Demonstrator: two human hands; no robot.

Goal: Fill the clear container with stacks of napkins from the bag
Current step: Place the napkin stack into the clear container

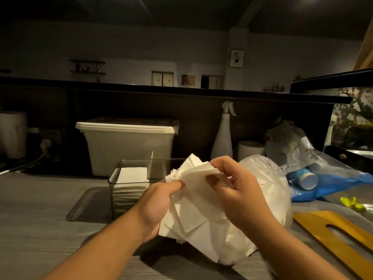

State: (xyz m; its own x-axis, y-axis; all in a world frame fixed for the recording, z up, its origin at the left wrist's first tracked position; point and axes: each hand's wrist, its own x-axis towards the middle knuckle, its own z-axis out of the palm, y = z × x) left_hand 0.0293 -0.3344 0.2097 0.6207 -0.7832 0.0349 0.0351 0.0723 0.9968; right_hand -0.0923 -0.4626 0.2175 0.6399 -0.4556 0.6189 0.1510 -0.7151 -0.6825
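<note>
A loose bunch of white napkins (193, 201) is held up in front of me over the counter. My left hand (157, 205) grips its lower left side. My right hand (238, 188) pinches its top edge from the right. Behind my right hand lies the clear plastic bag (268, 178) with more white napkins inside. The clear container (129, 184) stands just left of the bunch and holds a flat stack of napkins (132, 174).
A lidded white bin (129, 142) stands behind the container. A white spray bottle (223, 136) and a paper roll (250, 148) are at the back. A blue bag with a cup (308, 178) and a yellow wooden board (339, 237) lie to the right.
</note>
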